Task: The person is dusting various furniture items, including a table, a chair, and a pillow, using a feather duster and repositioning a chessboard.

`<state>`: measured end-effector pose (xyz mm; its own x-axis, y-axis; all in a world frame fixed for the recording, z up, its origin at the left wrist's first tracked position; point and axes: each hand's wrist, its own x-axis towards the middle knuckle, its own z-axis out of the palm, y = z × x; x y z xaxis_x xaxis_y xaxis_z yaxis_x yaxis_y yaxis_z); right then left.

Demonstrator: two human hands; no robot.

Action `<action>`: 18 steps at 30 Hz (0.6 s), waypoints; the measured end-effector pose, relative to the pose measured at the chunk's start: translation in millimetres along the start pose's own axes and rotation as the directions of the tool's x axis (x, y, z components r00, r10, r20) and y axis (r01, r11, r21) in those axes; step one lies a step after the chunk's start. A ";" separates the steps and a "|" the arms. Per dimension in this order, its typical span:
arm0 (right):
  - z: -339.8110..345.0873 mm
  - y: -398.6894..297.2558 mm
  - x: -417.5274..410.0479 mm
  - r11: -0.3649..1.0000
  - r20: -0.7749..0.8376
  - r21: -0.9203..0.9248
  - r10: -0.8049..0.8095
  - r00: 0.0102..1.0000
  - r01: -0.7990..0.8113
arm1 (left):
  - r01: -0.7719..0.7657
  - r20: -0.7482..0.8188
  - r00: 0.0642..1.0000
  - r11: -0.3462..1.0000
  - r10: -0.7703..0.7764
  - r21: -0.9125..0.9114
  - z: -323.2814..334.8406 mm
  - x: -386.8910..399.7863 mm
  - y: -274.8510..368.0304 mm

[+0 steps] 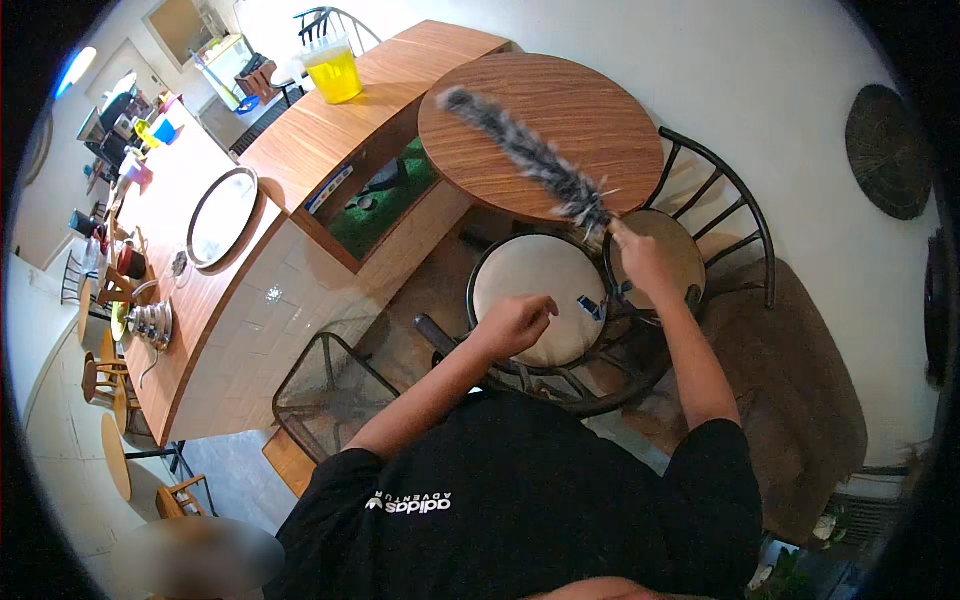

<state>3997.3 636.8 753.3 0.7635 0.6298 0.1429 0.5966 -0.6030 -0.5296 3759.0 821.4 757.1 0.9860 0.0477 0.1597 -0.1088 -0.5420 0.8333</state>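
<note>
A grey feather duster is gripped at its handle end by my right hand. Its fluffy length lies across or just above the round wooden tabletop; contact cannot be told. My left hand, fingers curled and with nothing visible in it, is over the edge of a pale round chair seat. A small dark and blue object shows at the right of that seat. Below my right hand is a second chair's tan seat, with a curved black metal back.
A wooden counter curves along the left, bearing a clear container of yellow liquid, a round rimmed tray and a metal stand. A glass-topped metal-framed table stands by my left arm. Right lies a brown covered surface.
</note>
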 end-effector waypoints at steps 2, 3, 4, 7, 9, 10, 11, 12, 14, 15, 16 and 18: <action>-1.2 7.1 23.8 0.992 -0.092 -0.089 0.076 0.993 -0.085 | -0.078 -0.065 0.995 0.997 0.078 -0.001 1.1 2.3 -5.5; 2.3 6.6 34.9 0.996 -0.093 -0.091 0.012 0.996 -0.020 | -0.126 -0.090 0.988 0.992 0.124 -0.011 0.9 4.0 -8.5; 3.3 4.9 44.6 0.981 -0.191 -0.124 0.123 0.974 -0.148 | -0.126 -0.108 0.986 0.992 0.125 -0.005 0.8 4.5 -11.0; 9.6 -12.3 48.4 0.923 -0.206 -0.165 0.313 0.927 -0.349 | -0.054 -0.093 0.994 0.997 0.059 0.057 0.0 6.6 -15.1; 12.9 -28.2 25.1 0.957 -0.012 -0.212 0.202 0.979 -0.200 | -0.053 -0.040 0.998 0.995 0.056 0.088 -0.5 6.8 -15.5; 9.5 -33.1 12.9 0.958 -0.007 -0.211 0.196 0.981 -0.193 | -0.045 -0.058 0.997 0.994 0.050 0.096 -0.9 7.2 -15.7; 5.3 -36.2 -0.2 0.966 0.112 -0.255 0.058 0.992 -0.028 | -0.051 -0.044 0.997 0.993 0.056 0.103 -1.2 7.4 -15.9; 2.2 -38.0 -7.7 0.948 0.225 -0.280 -0.090 0.970 0.153 | -0.056 -0.021 0.998 0.993 0.058 0.108 -1.6 7.8 -16.4; -8.0 -31.6 -14.5 0.965 0.181 -0.216 -0.111 0.977 0.149 | -0.049 -0.033 0.998 0.991 0.054 0.125 -2.0 8.5 -18.1; -12.8 -24.5 -14.2 0.974 0.124 -0.163 -0.138 0.983 0.158 | -0.033 -0.021 0.999 0.991 0.036 0.131 -2.1 9.0 -19.0; -16.2 -15.6 -11.3 0.976 0.130 -0.150 -0.139 0.982 0.158 | -0.036 -0.032 0.999 0.990 0.041 0.137 -1.9 9.2 -19.9; -21.7 6.2 -1.2 0.960 -0.021 -0.064 0.271 0.962 -0.272 | -0.041 -0.034 0.998 0.994 0.044 0.102 -1.1 9.8 -21.3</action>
<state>4005.5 621.6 768.0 0.9018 0.4320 0.0118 0.3808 -0.7815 -0.4942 3770.9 834.3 741.4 0.9754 0.0520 0.2144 -0.1354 -0.6264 0.7677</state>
